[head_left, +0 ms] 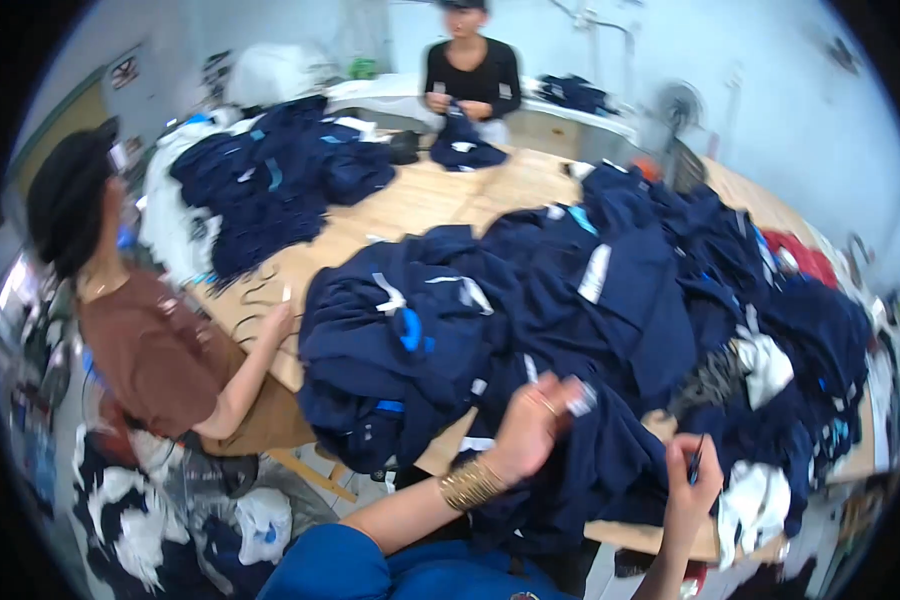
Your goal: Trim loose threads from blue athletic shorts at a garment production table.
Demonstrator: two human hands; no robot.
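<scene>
Navy garment: the dark cloth (590,465) was spread at the near edge of the surface (610,536), between and beyond the two hands, presumably for easy reach.
Left hand: raised over the cloth (528,428); a pale scrap (581,400) was seen at the fingertips, but whether it was pinched could not be told for blur.
Right hand: fingers closed (695,482) around a slim dark tool (695,464), which was held upright, apparently to be kept ready without being laid down.
Main heap: navy clothing (630,300) was massed beyond the hands, seemingly to be drawn from within reach; white tags (594,274) were left uppermost.
White cloth: draped (756,500) over the near right edge.
Left co-worker: brown shirt (150,345); a hand (278,322) was held near loose cords (255,298).
Far co-worker: black top (473,75); a dark garment (462,145) was held two-handed, probably for steadiness.
</scene>
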